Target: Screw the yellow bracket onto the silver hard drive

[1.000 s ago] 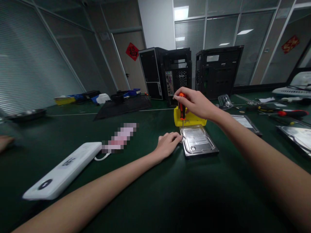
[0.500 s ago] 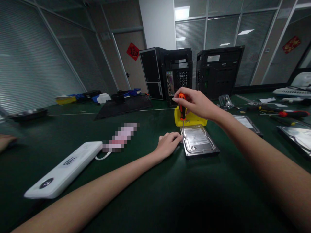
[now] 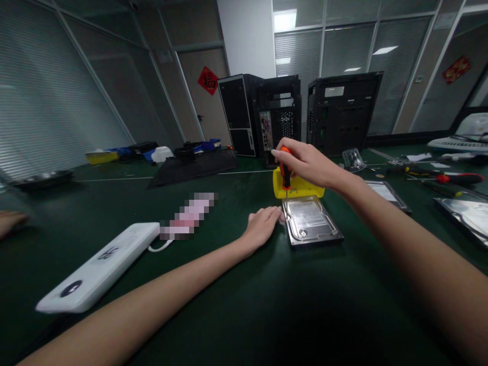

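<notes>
A silver hard drive point(image 3: 310, 221) lies flat on the dark green table. My right hand point(image 3: 301, 160) grips the orange and black handle of a screwdriver point(image 3: 285, 175), held upright with its tip at the drive's left edge. At that same edge rests my left hand point(image 3: 263, 226), its fingers together against the drive's side; whether they pinch anything small is hidden. Just behind the drive sits a yellow tray point(image 3: 301, 189) with small dark bits in it.
Three black computer cases point(image 3: 343, 114) stand at the back. More drives point(image 3: 467, 216) and tools point(image 3: 459, 178) lie right. A white power bank point(image 3: 102, 264) with a cable lies left, near a black mat point(image 3: 194, 168). Another person's hand point(image 3: 11, 222) shows at the left edge.
The fingers of my left hand have shifted slightly at the drive's edge. My right hand still holds the screwdriver in nearly the same place.
</notes>
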The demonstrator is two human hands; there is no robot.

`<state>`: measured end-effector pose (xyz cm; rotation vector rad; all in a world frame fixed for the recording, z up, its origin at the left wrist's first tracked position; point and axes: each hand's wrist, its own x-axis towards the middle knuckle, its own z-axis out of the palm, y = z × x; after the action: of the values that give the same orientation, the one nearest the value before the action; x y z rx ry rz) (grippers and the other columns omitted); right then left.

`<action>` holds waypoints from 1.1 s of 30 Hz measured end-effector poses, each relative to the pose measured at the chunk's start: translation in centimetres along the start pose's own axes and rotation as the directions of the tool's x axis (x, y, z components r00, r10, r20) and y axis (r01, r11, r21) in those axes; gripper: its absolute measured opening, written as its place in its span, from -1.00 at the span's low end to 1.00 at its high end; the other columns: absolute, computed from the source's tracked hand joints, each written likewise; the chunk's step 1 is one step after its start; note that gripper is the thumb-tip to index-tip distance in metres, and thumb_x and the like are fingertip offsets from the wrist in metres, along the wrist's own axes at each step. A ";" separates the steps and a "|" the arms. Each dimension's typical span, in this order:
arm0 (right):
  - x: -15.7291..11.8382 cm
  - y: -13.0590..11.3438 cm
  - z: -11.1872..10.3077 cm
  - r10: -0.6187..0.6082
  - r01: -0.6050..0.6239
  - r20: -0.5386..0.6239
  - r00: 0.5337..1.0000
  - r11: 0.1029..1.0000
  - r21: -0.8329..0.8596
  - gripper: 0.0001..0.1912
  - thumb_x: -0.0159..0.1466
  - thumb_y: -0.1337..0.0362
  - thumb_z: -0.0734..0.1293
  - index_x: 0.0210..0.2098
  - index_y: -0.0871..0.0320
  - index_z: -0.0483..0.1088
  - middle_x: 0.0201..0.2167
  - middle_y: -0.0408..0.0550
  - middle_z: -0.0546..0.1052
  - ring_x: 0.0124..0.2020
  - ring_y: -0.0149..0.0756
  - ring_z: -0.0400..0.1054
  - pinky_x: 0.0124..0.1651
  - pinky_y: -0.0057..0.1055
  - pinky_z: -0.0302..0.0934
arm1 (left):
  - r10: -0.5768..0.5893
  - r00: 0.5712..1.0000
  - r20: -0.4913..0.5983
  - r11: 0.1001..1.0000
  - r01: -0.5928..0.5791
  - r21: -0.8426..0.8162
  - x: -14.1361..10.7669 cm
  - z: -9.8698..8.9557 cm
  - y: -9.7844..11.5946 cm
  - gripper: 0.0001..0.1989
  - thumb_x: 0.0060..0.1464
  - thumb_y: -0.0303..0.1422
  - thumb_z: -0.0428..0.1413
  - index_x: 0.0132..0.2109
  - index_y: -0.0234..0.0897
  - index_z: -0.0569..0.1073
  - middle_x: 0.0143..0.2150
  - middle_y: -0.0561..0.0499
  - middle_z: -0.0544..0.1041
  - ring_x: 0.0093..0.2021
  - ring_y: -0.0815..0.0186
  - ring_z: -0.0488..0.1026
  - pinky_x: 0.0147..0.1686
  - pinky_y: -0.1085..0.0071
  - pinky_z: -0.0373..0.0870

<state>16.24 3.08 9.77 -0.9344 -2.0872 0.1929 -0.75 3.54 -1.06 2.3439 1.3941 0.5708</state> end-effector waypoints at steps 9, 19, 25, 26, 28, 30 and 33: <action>0.2 -0.2 0.0 -0.058 0.057 0.028 0.998 0.998 0.020 -0.65 0.22 0.05 0.08 -0.35 0.21 0.30 -0.49 -0.12 0.36 -0.49 -0.45 0.19 -0.44 -0.48 0.03 | -0.022 0.999 -0.027 0.999 0.021 -0.032 0.0 0.0 -0.1 -0.57 0.19 -0.18 -0.35 -0.36 -0.18 0.35 -0.24 0.11 0.44 -0.13 0.25 0.29 -0.13 0.28 0.07; 0.0 -0.2 0.1 -0.028 0.028 0.014 1.000 0.999 -0.043 -0.64 0.19 -0.01 0.09 -0.25 0.12 0.29 -0.48 -0.13 0.38 -0.53 -0.43 0.23 -0.43 -0.45 0.05 | -0.008 1.000 0.013 1.000 0.007 0.020 -0.1 0.0 0.4 -0.63 0.16 -0.18 -0.26 -0.35 -0.17 0.39 -0.21 0.12 0.46 -0.13 0.22 0.29 -0.13 0.26 0.05; 0.0 -0.3 -0.1 -0.054 0.054 0.019 0.998 0.999 0.003 -0.61 0.27 0.10 -0.02 -0.27 0.16 0.32 -0.43 -0.10 0.40 -0.44 -0.41 0.25 -0.37 -0.45 0.05 | 0.005 1.000 0.020 1.000 -0.006 0.024 -0.1 -0.1 0.4 -0.66 0.12 -0.13 -0.20 -0.32 -0.14 0.39 -0.22 0.12 0.46 -0.14 0.21 0.29 -0.15 0.26 0.06; 0.1 -0.3 -0.2 -0.066 0.065 0.025 0.998 0.998 0.014 -0.62 0.27 0.12 -0.01 -0.26 0.18 0.33 -0.42 -0.09 0.41 -0.42 -0.41 0.25 -0.36 -0.45 0.06 | 0.003 1.000 0.021 1.000 -0.003 0.027 -0.1 -0.1 0.4 -0.66 0.12 -0.13 -0.20 -0.32 -0.15 0.39 -0.22 0.12 0.46 -0.14 0.22 0.29 -0.16 0.26 0.06; 0.2 -0.3 -0.2 -0.080 0.079 0.031 0.996 0.996 0.027 -0.62 0.26 0.12 0.01 -0.27 0.21 0.33 -0.42 -0.09 0.40 -0.42 -0.42 0.24 -0.36 -0.47 0.05 | -0.007 1.000 0.021 0.999 0.006 0.036 -0.1 -0.1 0.5 -0.65 0.12 -0.12 -0.21 -0.33 -0.16 0.39 -0.22 0.11 0.46 -0.14 0.22 0.29 -0.16 0.26 0.07; 0.2 -0.3 -0.2 -0.085 0.084 0.023 0.996 0.996 0.025 -0.62 0.25 0.09 0.02 -0.30 0.21 0.33 -0.45 -0.10 0.39 -0.45 -0.44 0.22 -0.39 -0.48 0.03 | -0.014 1.000 0.022 0.999 0.013 0.040 -0.1 -0.1 0.6 -0.64 0.12 -0.12 -0.22 -0.33 -0.16 0.39 -0.21 0.10 0.46 -0.14 0.22 0.29 -0.16 0.26 0.07; 0.3 -0.4 0.0 -0.088 0.088 -0.001 0.996 0.996 0.013 -0.60 0.23 0.04 0.04 -0.37 0.21 0.32 -0.49 -0.13 0.37 -0.50 -0.47 0.18 -0.43 -0.49 0.00 | -0.021 1.000 0.019 0.999 0.020 0.046 -0.1 -0.1 0.5 -0.63 0.13 -0.12 -0.23 -0.32 -0.16 0.39 -0.23 0.09 0.46 -0.14 0.22 0.28 -0.16 0.27 0.07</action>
<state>15.94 3.01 10.11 -0.8333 -2.1196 0.1600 -0.43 3.20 -0.75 2.3618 1.4349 0.5139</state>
